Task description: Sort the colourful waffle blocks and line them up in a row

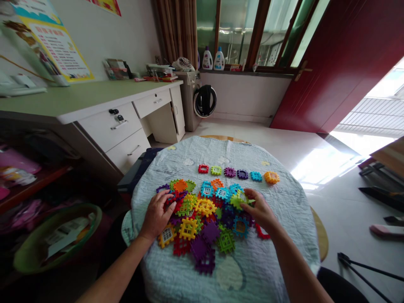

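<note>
A heap of colourful plastic interlocking blocks (pixel 205 207), square with notched edges, some with window lattices, covers the middle of the cloth. My left hand (pixel 157 213) rests at the heap's left side, fingers apart, touching purple and red pieces. At the right side my right hand (pixel 257 207) pinches a light green block (pixel 238 199) between thumb and fingers. Beyond the heap runs a row of separate blocks: red (pixel 203 168), light green (pixel 216 170), purple (pixel 229 172), dark purple (pixel 242 174), blue (pixel 256 176), and orange (pixel 272 177) at the right end.
A pale patterned cloth (pixel 176 162) covers the round table. To the left are a desk with drawers (pixel 110 126) and a green basket (pixel 22 256). A washing machine (pixel 190 101) with its door open stands at the back. Black tripod legs (pixel 362 264) lie at right.
</note>
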`<state>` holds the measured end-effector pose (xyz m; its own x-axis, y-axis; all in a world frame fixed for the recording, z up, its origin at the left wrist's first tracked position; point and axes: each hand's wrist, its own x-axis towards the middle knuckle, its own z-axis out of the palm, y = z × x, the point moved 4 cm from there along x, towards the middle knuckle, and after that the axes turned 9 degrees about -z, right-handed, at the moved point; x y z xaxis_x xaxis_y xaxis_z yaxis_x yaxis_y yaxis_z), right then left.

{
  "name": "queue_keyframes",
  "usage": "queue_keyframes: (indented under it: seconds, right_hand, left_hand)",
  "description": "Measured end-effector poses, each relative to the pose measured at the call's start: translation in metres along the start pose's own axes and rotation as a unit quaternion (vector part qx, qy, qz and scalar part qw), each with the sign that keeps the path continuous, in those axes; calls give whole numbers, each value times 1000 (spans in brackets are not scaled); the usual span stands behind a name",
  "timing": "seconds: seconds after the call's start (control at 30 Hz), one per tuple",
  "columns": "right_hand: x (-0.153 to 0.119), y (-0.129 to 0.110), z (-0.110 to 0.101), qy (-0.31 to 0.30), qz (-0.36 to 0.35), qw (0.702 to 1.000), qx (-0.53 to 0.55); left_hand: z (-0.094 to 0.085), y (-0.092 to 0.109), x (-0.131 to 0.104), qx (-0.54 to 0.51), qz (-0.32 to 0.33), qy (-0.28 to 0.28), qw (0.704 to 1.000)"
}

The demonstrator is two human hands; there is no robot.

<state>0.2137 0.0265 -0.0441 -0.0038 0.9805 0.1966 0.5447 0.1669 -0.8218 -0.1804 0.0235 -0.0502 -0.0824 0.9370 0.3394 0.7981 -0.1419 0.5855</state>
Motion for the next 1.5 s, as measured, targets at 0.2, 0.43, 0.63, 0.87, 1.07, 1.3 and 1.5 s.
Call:
queue_keyframes:
  seconds: [0.2, 0.43, 0.63, 0.87, 1.07, 1.3, 1.5]
  right_hand:
    - [0, 10, -16, 72, 54, 996, 26]
    - [-7, -17, 8, -24, -78, 987, -136]
    - [-6, -18, 19, -49, -70, 982, -168]
    - [-4, -20, 22, -32, -82, 976, -198]
    - [-5, -20, 24, -14, -87, 973, -213]
    - [-5, -20, 26, -10, -103, 968, -228]
    - [-5, -27, 27, 0, -104, 967, -234]
  left_hand:
    - [0, 0, -1, -1, -4, -2, 1000]
    - [-2, 2, 0, -6, -9, 9, 1000]
    - [-2, 3, 0, -2, -8, 7, 1000]
    - [-2, 3, 1, 4, -9, 15, 1000]
    - [-2, 0, 4, 2, -21, 25, 999]
    - [-8, -3, 24, 1, -30, 40, 999]
    - [0, -14, 54, 4, -11, 17, 1000]
